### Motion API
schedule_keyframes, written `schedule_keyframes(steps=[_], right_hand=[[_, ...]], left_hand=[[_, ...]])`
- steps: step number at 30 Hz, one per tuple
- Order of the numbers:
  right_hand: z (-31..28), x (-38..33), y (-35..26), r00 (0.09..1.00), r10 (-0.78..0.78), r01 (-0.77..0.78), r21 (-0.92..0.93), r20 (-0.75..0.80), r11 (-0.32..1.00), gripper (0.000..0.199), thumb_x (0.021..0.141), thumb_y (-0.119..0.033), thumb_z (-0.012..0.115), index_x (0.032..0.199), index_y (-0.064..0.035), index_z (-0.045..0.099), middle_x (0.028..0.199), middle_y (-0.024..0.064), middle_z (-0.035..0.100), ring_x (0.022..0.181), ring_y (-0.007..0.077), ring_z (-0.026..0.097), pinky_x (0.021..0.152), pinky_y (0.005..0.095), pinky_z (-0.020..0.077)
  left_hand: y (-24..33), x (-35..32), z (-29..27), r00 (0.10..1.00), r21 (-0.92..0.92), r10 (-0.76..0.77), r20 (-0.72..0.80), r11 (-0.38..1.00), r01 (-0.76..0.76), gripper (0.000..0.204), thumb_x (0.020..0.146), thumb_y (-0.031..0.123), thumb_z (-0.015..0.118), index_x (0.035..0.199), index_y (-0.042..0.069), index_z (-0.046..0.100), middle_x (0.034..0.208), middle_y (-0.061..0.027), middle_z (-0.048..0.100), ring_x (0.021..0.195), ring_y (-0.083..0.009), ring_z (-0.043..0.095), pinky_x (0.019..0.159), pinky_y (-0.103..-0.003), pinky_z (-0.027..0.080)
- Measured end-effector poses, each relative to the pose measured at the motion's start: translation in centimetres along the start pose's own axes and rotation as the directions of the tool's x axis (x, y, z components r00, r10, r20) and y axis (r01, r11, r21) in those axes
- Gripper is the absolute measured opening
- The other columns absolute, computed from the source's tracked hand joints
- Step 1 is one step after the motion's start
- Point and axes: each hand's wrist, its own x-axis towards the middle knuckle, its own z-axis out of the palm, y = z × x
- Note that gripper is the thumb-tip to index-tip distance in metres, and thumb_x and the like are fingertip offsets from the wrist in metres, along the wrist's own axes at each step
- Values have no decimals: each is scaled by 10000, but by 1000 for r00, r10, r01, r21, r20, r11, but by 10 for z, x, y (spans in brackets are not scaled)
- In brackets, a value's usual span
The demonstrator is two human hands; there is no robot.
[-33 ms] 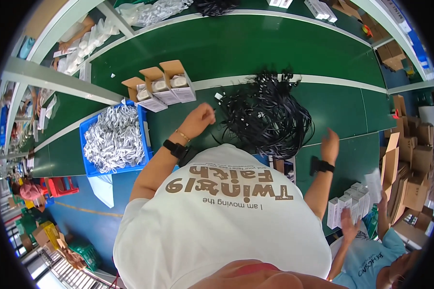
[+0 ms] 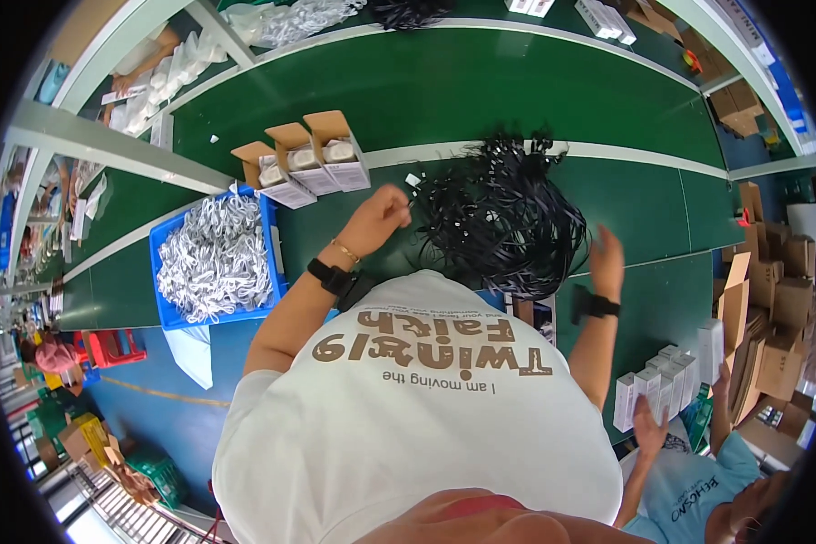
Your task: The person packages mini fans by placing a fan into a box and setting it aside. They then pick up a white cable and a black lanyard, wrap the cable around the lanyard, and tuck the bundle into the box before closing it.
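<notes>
Glossy black cables (image 2: 503, 218) lie in a tangled heap on the smooth green table (image 2: 480, 82), between both hands. Left hand (image 2: 378, 215) has fingers curled, pinching a strand at the heap's left edge near three open cardboard boxes (image 2: 304, 159). Right hand (image 2: 607, 263) is flat, fingers extended, against the heap's right side; grip unclear.

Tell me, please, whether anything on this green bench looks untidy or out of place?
Mostly the black cables: a loose tangled heap sprawling over the bench's white stripe. The left hand pinches one at its edge. The three open cartons stand in a neat row.
</notes>
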Motion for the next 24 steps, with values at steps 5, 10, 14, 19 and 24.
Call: schedule_keyframes(steps=[5, 10, 14, 19, 24], right_hand=[[39, -2, -236, 772, -585, 14, 914, 248, 406, 374, 902, -136, 546, 1248, -4, 490, 1224, 99, 546, 1131, 194, 509, 947, 302, 398], [2, 14, -292, 206, -761, 141, 751, 615, 645, 289, 901, -131, 549, 1171, -29, 532, 1048, 51, 609, 924, 148, 581, 796, 276, 467], [-70, 29, -297, 627, -727, 221, 831, 280, 510, 198, 901, -101, 540, 1084, -26, 546, 826, 15, 601, 762, 102, 557, 680, 241, 456], [-149, 28, -344, 734, -660, 297, 950, -162, 96, 248, 913, -67, 495, 1145, 20, 507, 790, 41, 547, 744, 131, 557, 683, 250, 446], [-164, 5, -405, 641, -686, 363, 924, -344, -124, 352, 908, -46, 481, 1249, 28, 437, 1046, 163, 576, 761, 180, 575, 679, 269, 475]], left_hand=[[103, 11, -3, 957, -158, 236, -169, 952, -263, 183, 920, 61, 500, 1099, 30, 519, 833, -31, 569, 778, -103, 549, 712, -238, 451], [158, -7, -57, 754, 79, 445, -483, 880, -468, 155, 920, 54, 490, 1042, 20, 579, 861, -25, 587, 764, -88, 544, 717, -230, 458], [123, -49, -110, 589, 272, 425, -687, 903, -333, 163, 904, 58, 517, 1046, 13, 583, 870, -35, 595, 765, -102, 549, 720, -231, 461], [109, -50, -81, 820, 483, 445, -359, 841, -245, 408, 795, 204, 673, 1139, 24, 547, 1033, -103, 561, 937, -199, 540, 793, -302, 451], [134, -8, -18, 782, 455, 603, 158, 659, -599, 476, 781, 248, 697, 1171, 43, 516, 1197, -122, 496, 1153, -262, 454, 958, -389, 361]])
